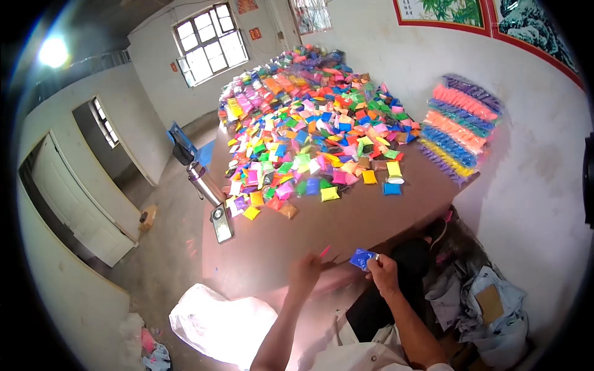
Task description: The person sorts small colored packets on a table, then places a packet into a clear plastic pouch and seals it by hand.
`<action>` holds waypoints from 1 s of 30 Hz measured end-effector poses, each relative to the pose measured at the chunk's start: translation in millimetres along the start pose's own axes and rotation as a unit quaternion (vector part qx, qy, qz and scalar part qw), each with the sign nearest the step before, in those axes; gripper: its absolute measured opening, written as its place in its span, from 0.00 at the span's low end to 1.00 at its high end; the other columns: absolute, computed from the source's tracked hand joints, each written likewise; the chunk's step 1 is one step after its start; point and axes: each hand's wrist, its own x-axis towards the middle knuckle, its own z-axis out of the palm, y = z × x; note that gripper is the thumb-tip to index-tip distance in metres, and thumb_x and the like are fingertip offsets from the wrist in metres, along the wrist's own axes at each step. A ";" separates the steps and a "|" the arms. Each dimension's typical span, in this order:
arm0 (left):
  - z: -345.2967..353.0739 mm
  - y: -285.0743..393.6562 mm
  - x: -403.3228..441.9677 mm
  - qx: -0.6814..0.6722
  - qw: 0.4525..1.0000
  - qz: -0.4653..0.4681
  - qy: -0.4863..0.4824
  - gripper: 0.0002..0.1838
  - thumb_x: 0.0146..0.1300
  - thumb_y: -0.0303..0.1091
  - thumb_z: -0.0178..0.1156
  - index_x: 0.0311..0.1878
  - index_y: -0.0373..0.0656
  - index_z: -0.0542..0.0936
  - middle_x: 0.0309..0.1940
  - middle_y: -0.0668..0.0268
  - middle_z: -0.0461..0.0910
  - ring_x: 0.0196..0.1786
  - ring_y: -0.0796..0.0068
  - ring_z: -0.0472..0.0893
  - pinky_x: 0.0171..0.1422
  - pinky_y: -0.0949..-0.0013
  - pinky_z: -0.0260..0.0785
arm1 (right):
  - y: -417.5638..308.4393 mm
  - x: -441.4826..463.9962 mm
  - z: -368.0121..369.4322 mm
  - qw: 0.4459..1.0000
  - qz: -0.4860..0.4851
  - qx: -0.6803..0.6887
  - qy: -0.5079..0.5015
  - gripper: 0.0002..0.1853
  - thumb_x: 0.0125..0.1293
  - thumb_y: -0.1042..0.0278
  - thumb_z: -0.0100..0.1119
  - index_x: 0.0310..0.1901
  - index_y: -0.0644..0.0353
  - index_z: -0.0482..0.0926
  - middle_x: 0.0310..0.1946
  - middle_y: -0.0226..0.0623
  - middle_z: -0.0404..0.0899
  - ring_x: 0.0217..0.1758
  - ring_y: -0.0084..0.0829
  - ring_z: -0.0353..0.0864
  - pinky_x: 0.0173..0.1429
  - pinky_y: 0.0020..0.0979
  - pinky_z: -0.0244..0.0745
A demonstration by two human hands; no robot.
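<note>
My right hand [385, 276] is closed on the edge of a small blue packet [361, 259], held at the near edge of the table. To its left, my left hand [305, 272] is closed, with a thin pink stick [325, 251] poking out past its fingers. What kind of stick it is I cannot make out. Beyond both hands, a large heap of small coloured packets [303, 139] covers the far part of the brown table [297, 238]. A yellow packet [330, 194] and a blue-and-white packet [392, 188] lie at the heap's near edge.
A steel flask [205, 183] and a small device with a screen [221, 224] stand at the table's left edge. Bundled strips of coloured packets [458, 127] lie at the right by the wall. A white plastic bag [223, 321] is lower left; crumpled bags [495, 303] lie lower right.
</note>
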 end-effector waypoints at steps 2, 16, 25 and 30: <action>-4.7 -16.7 -11.8 -0.012 1.000 -0.012 0.000 0.08 0.70 0.32 0.68 0.37 0.38 0.85 0.24 0.55 0.83 0.27 0.62 0.84 0.35 0.62 0.75 | -11.4 -3.3 -0.6 0.999 -0.023 -0.035 0.012 0.09 0.72 0.68 0.62 0.35 0.64 0.81 0.30 0.34 0.85 0.30 0.22 0.84 0.32 0.26 0.80; -36.9 -59.5 -21.4 0.003 0.994 -0.012 0.109 0.11 0.72 0.37 0.69 0.37 0.39 0.86 0.24 0.55 0.85 0.27 0.56 0.86 0.34 0.59 0.75 | -50.7 14.5 -21.5 0.995 -0.047 -0.002 0.087 0.07 0.69 0.75 0.65 0.46 0.62 0.78 0.35 0.33 0.83 0.33 0.21 0.81 0.35 0.24 0.80; -48.6 -81.5 4.0 0.108 0.982 -0.024 0.155 0.03 0.69 0.28 0.69 0.39 0.41 0.84 0.33 0.59 0.84 0.32 0.58 0.85 0.37 0.61 0.76 | -55.7 94.8 -9.7 0.989 -0.096 -0.105 0.039 0.08 0.70 0.74 0.64 0.48 0.64 0.78 0.35 0.33 0.84 0.35 0.21 0.81 0.39 0.26 0.79; -46.7 -72.5 6.9 0.118 0.981 -0.074 0.133 0.02 0.69 0.29 0.66 0.40 0.42 0.85 0.34 0.57 0.85 0.35 0.53 0.86 0.41 0.57 0.79 | -56.3 136.7 5.1 0.964 -0.136 -0.230 0.008 0.12 0.70 0.73 0.66 0.51 0.66 0.80 0.41 0.43 0.88 0.46 0.32 0.90 0.51 0.34 0.84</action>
